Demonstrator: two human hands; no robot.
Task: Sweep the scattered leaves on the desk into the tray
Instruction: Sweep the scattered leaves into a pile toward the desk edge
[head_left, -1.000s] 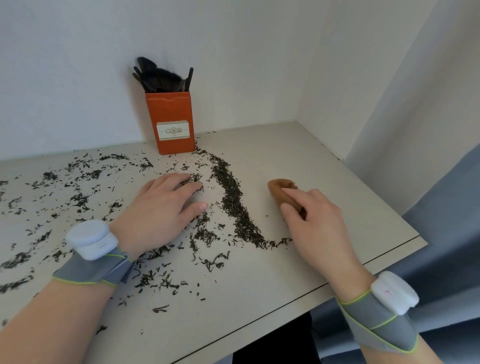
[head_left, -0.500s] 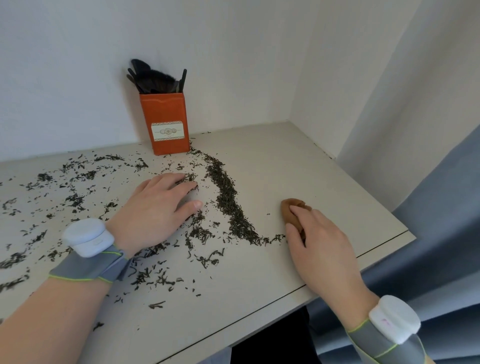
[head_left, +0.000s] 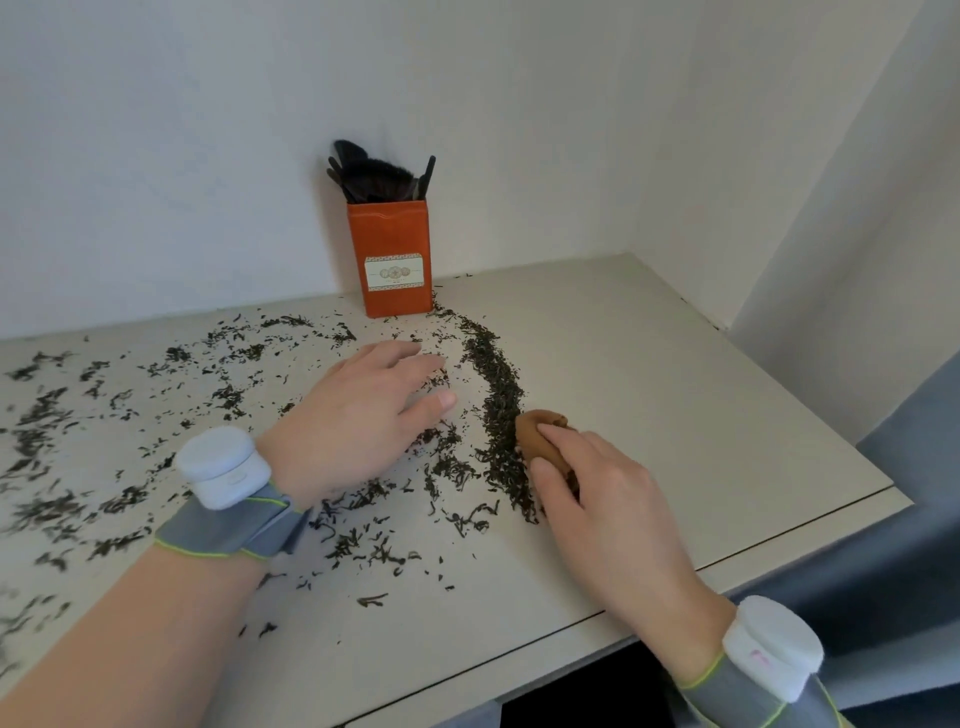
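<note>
The step in hand looks like gathering, not yet the tipping-in. The right grip (head_left: 608, 499) has fingers curled round a small brown tool (head_left: 543, 441), set on the desk (head_left: 675, 395) against the near end of a dense ridge (head_left: 498, 384) of leaves. That ridge curves from the orange box (head_left: 390, 260) at the back edge toward the front edge. The left grip (head_left: 358, 421) holds nothing and lies flat with straight fingers on the desk, just left of the ridge. Loose leaves (head_left: 228, 395) cover the middle and left of the desk, while the right side toward the back right corner is swept bare. No tray is in view, so the task seems far from done. Next, I judge, the tool should push the ridge leftward in short low strokes into one heap, taking care that nothing goes over the front edge
</note>
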